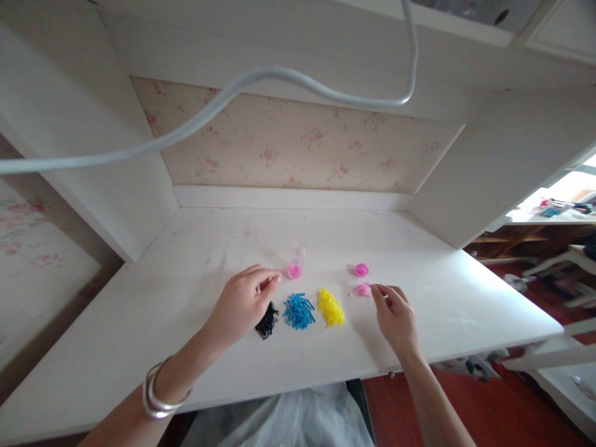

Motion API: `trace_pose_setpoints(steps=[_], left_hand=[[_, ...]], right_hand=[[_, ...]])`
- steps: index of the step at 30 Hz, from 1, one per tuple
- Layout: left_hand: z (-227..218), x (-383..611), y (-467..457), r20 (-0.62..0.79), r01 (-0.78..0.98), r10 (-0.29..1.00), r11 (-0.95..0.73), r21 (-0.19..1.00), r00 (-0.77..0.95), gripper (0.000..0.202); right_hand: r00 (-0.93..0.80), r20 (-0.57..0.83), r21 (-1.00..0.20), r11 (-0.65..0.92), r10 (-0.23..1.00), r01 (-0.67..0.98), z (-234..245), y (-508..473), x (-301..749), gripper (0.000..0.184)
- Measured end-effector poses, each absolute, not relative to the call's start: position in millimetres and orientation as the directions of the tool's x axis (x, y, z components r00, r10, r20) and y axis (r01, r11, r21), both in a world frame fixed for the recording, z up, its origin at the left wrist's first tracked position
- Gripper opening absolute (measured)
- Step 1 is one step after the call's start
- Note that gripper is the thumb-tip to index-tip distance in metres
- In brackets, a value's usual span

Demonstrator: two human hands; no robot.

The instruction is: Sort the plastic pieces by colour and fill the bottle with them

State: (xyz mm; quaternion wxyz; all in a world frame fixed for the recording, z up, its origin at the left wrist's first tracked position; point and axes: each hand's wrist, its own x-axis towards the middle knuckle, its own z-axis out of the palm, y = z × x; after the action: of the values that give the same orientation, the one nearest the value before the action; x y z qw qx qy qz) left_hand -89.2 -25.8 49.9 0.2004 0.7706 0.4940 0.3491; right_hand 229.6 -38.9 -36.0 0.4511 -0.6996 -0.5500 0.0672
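Observation:
My left hand [246,301] is held over the black pile, its thumb and fingertips pinched together. Whatever is in that pinch, if anything, is too small to see. Close by its fingertips, a small clear container [296,261] has pink pieces in its lower part. My right hand [395,313] pinches at the right edge of a small pile of pink bands [362,290]; what its fingertips hold is unclear. Between the hands lie a heap of blue bands [298,311] and a heap of yellow bands [331,308]. The black bands [267,322] are partly covered by my left hand.
A round pink cap or cup [361,270] rests behind the pink pile. Everything lies on a white desk [223,242] with side panels and a floral back panel [298,139]. A white cable [279,73] hangs across the upper view.

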Motion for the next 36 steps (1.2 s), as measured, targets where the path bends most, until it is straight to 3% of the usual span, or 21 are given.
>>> trace_pose_setpoints(steps=[6,11,26,31,36], left_hand=[[-2,-88,-89,0.034,0.462,0.939,-0.200,0.864,0.343,0.027],[-19,-89,-98,-0.007,0.450,0.939,-0.159,0.879,0.344,0.030],[-13,-92,-96,0.008,0.491,0.931,-0.200,0.848,0.366,0.030],[-13,-91,-97,0.013,0.493,0.933,-0.202,0.846,0.361,0.031],[-15,-90,-96,0.022,0.469,0.933,-0.201,0.860,0.358,0.028]], right_hand=[[0.131,0.474,-0.714,0.293,0.871,0.636,4,-9,158,0.030],[0.053,0.489,-0.706,0.360,0.871,0.609,33,18,119,0.028],[0.006,0.489,-0.620,0.342,0.873,0.706,43,43,109,0.025],[0.092,0.482,-0.661,0.292,0.872,0.691,38,29,129,0.029],[0.243,0.373,-0.728,0.121,0.895,0.675,5,3,182,0.031]])
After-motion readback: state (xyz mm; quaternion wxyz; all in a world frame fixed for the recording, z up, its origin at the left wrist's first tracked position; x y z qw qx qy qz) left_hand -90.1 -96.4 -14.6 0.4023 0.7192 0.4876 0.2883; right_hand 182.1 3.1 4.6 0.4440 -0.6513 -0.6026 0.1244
